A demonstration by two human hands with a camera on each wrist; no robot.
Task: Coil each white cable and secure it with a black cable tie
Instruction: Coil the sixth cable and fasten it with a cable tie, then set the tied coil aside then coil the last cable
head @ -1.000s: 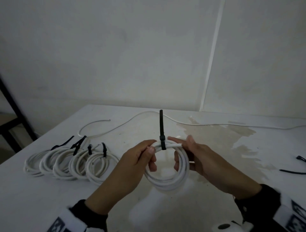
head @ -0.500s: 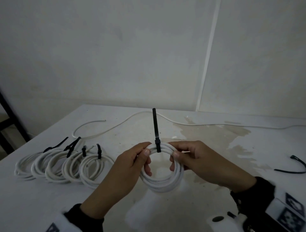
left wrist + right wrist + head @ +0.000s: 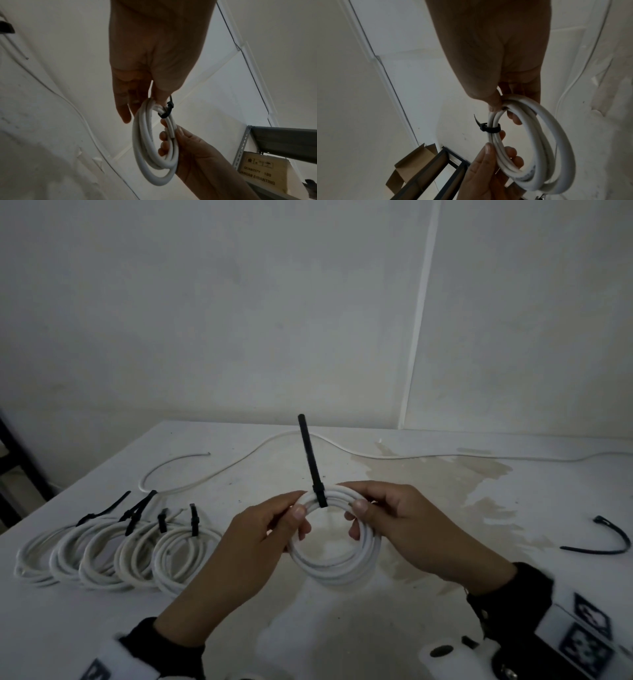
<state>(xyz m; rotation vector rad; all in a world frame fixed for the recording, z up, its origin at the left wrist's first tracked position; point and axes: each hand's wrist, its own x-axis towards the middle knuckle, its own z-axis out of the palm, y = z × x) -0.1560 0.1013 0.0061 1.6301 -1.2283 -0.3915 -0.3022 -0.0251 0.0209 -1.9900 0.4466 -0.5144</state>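
I hold a coiled white cable (image 3: 337, 571) upright above the table, with a black cable tie (image 3: 313, 463) closed round its top and the tie's tail sticking straight up. My left hand (image 3: 270, 529) pinches the coil's upper left side between thumb and fingers. My right hand (image 3: 383, 515) grips the upper right side, fingers curled through the loop. The left wrist view shows the coil (image 3: 150, 155) and the tie (image 3: 167, 111) between both hands. In the right wrist view the tie (image 3: 490, 128) wraps the coil (image 3: 539, 148).
Several tied white coils (image 3: 116, 553) lie in a row at the table's left. A loose white cable (image 3: 260, 450) runs along the back of the table. A spare black tie (image 3: 606, 539) lies at the right. A dark shelf frame (image 3: 20, 467) stands off the left edge.
My right fingers have curled round the coil's upper right side, having been straight a second ago. The tie's tail leans slightly left. The coil stays held in front of me.
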